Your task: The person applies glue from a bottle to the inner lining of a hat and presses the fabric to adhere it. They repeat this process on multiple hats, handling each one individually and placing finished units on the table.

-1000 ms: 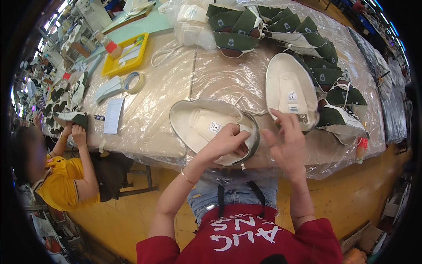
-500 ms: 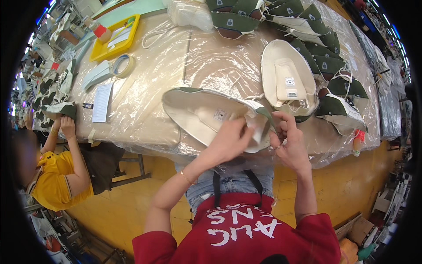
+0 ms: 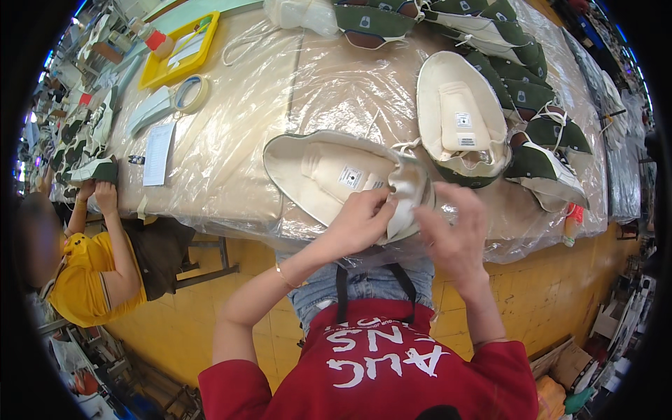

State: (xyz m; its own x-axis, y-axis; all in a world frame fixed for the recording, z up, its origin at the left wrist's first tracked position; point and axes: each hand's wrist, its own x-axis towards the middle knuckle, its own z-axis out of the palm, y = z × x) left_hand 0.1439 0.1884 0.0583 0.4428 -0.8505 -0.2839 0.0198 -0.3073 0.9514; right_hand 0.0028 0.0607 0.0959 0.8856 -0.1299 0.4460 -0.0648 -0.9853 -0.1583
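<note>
A cream-lined shoe upper (image 3: 318,164) with a green edge lies on its side in front of me, a small printed label inside it. My left hand (image 3: 360,220) pinches the white lining near its laced end, thumb and fingers closed. Beside that same end is my right hand (image 3: 455,234), fingers apart and a little blurred; it seems to hold nothing. To the right sits a second shoe upper (image 3: 458,98), its cream inside facing up. White lace (image 3: 406,145) shows between the two uppers.
Plastic film covers the table (image 3: 238,140). Stacked green uppers (image 3: 518,77) fill the far right. At the left are a yellow tray (image 3: 178,52), tape rolls (image 3: 190,94) and a paper sheet (image 3: 159,154). A co-worker in yellow (image 3: 98,273) handles a shoe upper at the table's left end.
My right hand has come off the upper's edge and its fingers have spread. My left hand has closed on the lining. The upper has turned slightly, showing more of its inside.
</note>
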